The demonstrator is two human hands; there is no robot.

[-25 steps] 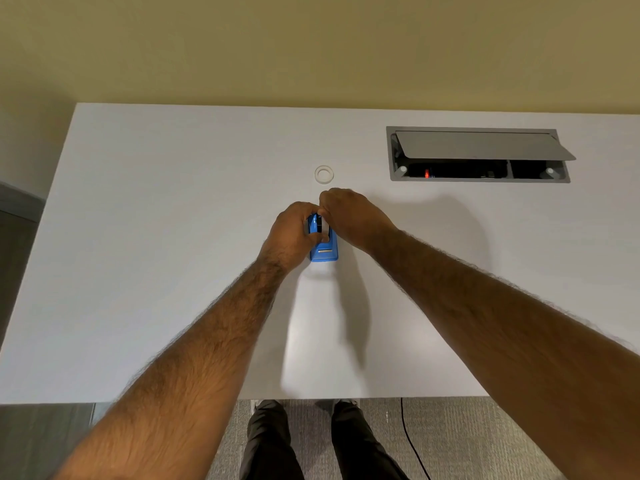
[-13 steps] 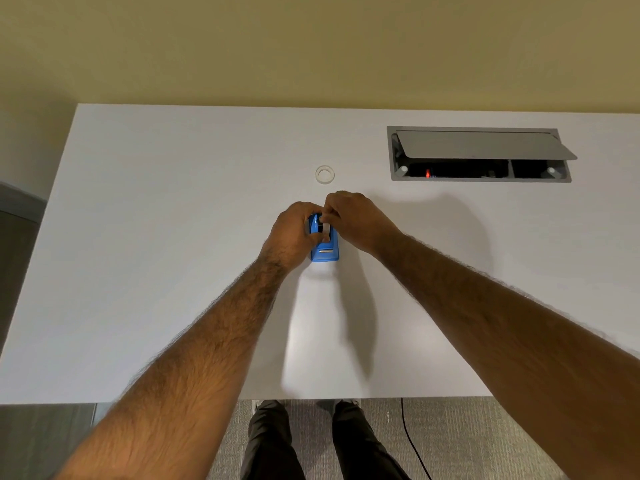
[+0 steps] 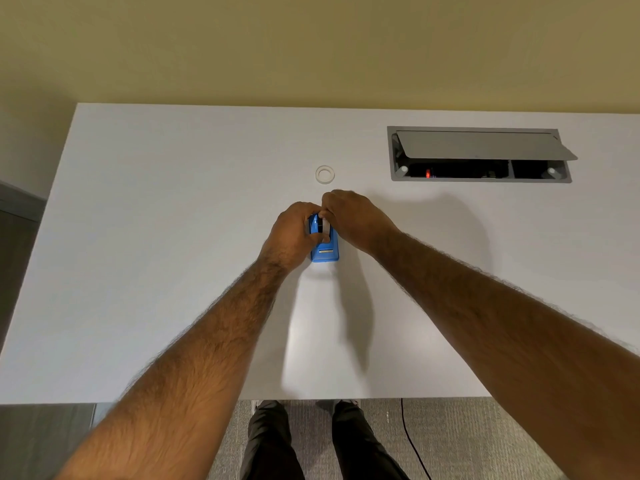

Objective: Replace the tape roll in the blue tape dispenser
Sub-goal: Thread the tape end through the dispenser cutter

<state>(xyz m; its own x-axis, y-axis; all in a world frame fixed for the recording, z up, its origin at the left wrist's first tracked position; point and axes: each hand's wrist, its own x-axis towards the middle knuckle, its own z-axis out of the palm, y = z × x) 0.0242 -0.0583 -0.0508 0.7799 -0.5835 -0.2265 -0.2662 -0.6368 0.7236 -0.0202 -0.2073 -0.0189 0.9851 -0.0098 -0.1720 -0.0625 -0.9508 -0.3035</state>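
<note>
Counter: a plain white top that fills most of the view, its far edge against a yellowish wall and its near edge closest to the person.
Floor: grey carpet shows below the near edge, with the person's 2 dark trouser legs and a thin black cable running across it.
Cable box: a grey recessed box set into the counter near the far right corner, its flap tilted up; a small red light glows inside the dark opening.
Left hand: wrapped around the left side of the dispenser, its grip clamped on the blue body, thumb lying across the near part of the top.
Right hand: comes in from the right, its knuckles over the far end of the dispenser; the fingertips are pinched together at the top of the roll, on what looks like the tape, though the exact contact is too small to tell.
Tape dispenser: blue, standing on the counter about midway between the left and right edges and nearer the far edge than the near one, its near end with a small label facing the person.
Tape roll: a pale strip beside a dark band sits in the top of the dispenser, between the 2 hands.
Empty ring: a small whitish ring lies flat on the counter just beyond the hands, apart from them.
</note>
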